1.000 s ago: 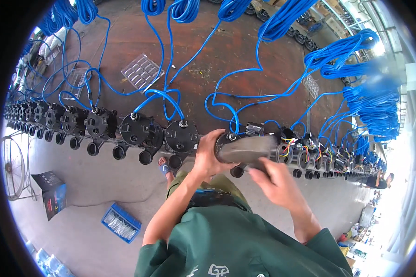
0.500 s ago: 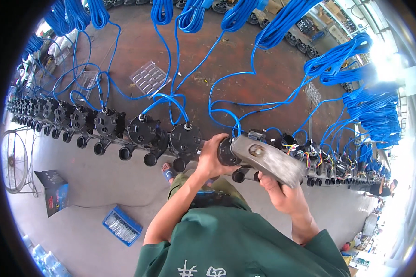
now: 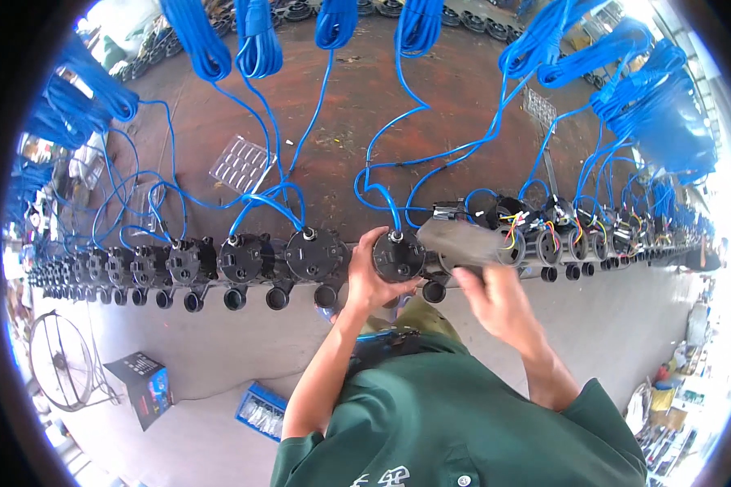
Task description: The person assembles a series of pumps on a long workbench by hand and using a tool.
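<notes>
My left hand point(image 3: 370, 278) wraps round the left side of a round black housing point(image 3: 400, 256), with its thumb beneath. A blue cable point(image 3: 386, 197) enters the top of that housing. In my right hand point(image 3: 502, 307) is a worn grey mallet point(image 3: 461, 243), smeared by motion, its head just right of the housing. Whether it touches the housing I cannot tell. The handle is hidden. Left of my left hand sits another black housing point(image 3: 317, 255) of the same kind, in a long row.
To the right stand opened housings with coloured wires point(image 3: 549, 235). Bundled blue cables point(image 3: 418, 28) lie across the brown table point(image 3: 341, 154), with a clear plastic tray point(image 3: 240, 164). On the floor are a blue crate point(image 3: 260, 410), a dark box point(image 3: 142, 385) and a wheel-shaped frame point(image 3: 59, 359).
The view has shifted toward the right. The mallet has swung from over the housing's upper right to lower down at its right side. My left hand keeps its hold.
</notes>
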A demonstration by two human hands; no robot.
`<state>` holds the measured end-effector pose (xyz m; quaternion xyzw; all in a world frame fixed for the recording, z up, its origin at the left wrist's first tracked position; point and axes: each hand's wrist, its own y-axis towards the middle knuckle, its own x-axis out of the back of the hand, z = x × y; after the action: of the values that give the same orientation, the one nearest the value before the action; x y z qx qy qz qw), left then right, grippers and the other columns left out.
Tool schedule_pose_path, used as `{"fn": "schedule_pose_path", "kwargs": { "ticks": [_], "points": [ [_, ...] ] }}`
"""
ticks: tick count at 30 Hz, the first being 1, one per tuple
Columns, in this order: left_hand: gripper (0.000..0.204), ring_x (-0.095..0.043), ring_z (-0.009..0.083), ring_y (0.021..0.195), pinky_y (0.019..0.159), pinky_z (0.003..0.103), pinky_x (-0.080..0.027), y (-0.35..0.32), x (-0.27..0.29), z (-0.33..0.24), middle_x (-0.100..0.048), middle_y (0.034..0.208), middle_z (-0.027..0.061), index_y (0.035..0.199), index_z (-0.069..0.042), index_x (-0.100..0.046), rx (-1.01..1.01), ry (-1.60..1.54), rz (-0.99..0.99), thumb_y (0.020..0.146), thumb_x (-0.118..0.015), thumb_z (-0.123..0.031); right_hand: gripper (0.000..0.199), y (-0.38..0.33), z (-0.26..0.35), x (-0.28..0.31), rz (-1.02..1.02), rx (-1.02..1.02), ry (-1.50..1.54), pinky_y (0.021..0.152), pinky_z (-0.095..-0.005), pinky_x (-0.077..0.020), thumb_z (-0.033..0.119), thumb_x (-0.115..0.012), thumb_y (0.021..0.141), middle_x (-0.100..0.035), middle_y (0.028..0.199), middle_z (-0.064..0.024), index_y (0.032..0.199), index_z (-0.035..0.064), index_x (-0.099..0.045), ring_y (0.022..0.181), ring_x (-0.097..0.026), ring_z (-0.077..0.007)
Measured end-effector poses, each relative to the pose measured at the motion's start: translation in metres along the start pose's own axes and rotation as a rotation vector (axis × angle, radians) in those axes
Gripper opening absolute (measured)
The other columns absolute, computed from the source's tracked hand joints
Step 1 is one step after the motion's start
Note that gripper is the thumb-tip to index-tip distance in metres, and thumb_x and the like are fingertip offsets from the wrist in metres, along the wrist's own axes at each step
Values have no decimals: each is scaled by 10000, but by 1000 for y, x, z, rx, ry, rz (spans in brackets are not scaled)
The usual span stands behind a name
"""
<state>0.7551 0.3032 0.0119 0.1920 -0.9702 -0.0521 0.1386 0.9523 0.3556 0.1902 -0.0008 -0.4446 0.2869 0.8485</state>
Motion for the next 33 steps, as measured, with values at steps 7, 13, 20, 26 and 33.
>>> {"fn": "schedule_pose_path", "kwargs": {
  "ticks": [7,13,20,26,33],
  "points": [
    [1128,-567,338,1319,1126,443,-485,-9,4,-7,-530,1426,224,1533,6,-311,-36,59,4,633,-973,-144,385,-9,-24,17,88,-62,215,597,-437,-461,345,-683,1022,-610,678,-212,931,-29,-664,595,-584,-331],
    [857,-618,263,1097,824,379,-558,-118,-18,80,-605,1194,142,1420,10,-459,439,186,153,735,-937,-183,442,-55,-87,-25,-55,-202,666,540,-351,-359,355,-728,1001,-545,636,-58,846,-43,-613,608,-494,-110],
    [465,-599,140,819,699,335,-520,-114,-76,144,-688,1005,11,1231,-72,-664,576,-97,81,806,-852,-75,467,-56,-103,-35,123,-481,851,517,-278,-352,417,-623,1079,-537,697,21,862,5,-583,594,-450,-68],
    [493,-616,184,1047,924,373,-516,-113,-84,140,-691,1186,28,1272,-67,-672,618,-243,-46,807,-835,-56,468,-42,-99,-28,-3,-387,1160,512,-245,-363,447,-563,1104,-506,689,37,866,46,-527,575,-440,-56],
    [496,-626,297,1171,1005,456,-472,-101,-64,128,-686,1257,96,1266,-114,-698,456,-46,63,817,-820,-287,385,-46,-107,-43,286,-574,909,497,-263,-351,368,-560,1105,-502,705,34,899,43,-555,581,-430,-60]
  ]
}}
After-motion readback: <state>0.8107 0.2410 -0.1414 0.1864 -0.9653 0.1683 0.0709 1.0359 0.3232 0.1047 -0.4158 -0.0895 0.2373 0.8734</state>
